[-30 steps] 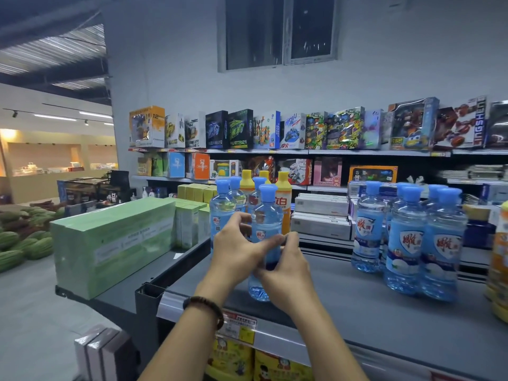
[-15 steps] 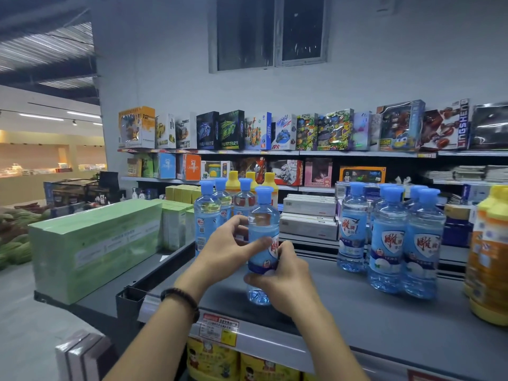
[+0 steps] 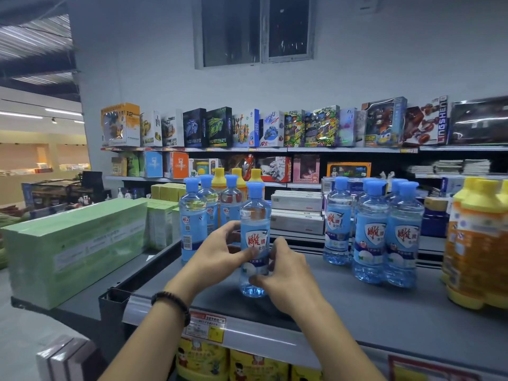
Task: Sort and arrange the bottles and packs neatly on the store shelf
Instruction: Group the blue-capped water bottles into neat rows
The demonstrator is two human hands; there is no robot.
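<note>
Store aisle, grey wall and a dark window up top, toy boxes (image 3: 247, 127) lined along the high shelf, and down front a grey shelf deck (image 3: 357, 312). Starting out at nine o'clock: a big stack of green packs (image 3: 77, 243) sits on the neighbouring deck, well apart from the action. Moving in, at ten o'clock of the hands, a left cluster of blue-capped bottles (image 3: 192, 215) stands upright, with yellow-capped bottles (image 3: 219, 174) just behind. Now the centre: the front bottle (image 3: 255, 215), blue cap, upright near the deck's front edge, label facing us. The left hand (image 3: 217, 259), bead bracelet (image 3: 171, 301) on its wrist, grasps it from nine o'clock, fingers curled behind, thumb across the label. The right hand (image 3: 288, 273) clasps the lower body from three o'clock, fingers wrapped round it. At six o'clock below, a price tag (image 3: 204, 325) on the deck's lip. Out at two o'clock, a right group of blue bottles (image 3: 373, 235) stands apart from the held one. Far at three o'clock, orange bottles (image 3: 478, 257) with yellow caps.
</note>
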